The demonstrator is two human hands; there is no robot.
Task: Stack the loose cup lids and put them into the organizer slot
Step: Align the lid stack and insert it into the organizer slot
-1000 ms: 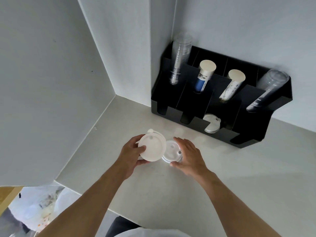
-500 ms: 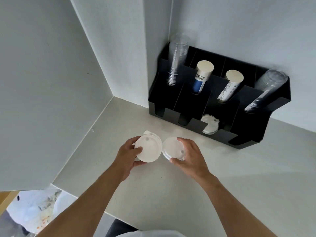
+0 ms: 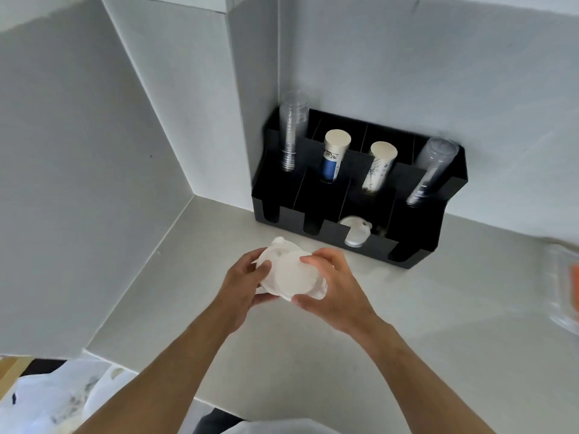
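White plastic cup lids [image 3: 289, 272] overlap as one stack above the pale counter, held between both hands. My left hand [image 3: 242, 285] grips the stack's left edge with the thumb on top. My right hand [image 3: 336, 285] closes on its right edge, fingers curled over the rim. Behind them stands the black organizer [image 3: 416, 220] against the wall. One white lid [image 3: 355, 234] lies in its third front slot; the other front slots look dark and empty.
Clear cup stacks [image 3: 291, 133] and paper cup stacks [image 3: 335, 155] lean in the organizer's back compartments. A clear container with something orange [image 3: 567, 285] sits at the right edge. White walls close the corner on the left. A plastic bag [image 3: 53, 399] lies below the counter's edge.
The two lids, held side by side before, have come together into one overlapping stack. Both hands moved closer to each other. The camera tilted so the organizer sits lower in view.
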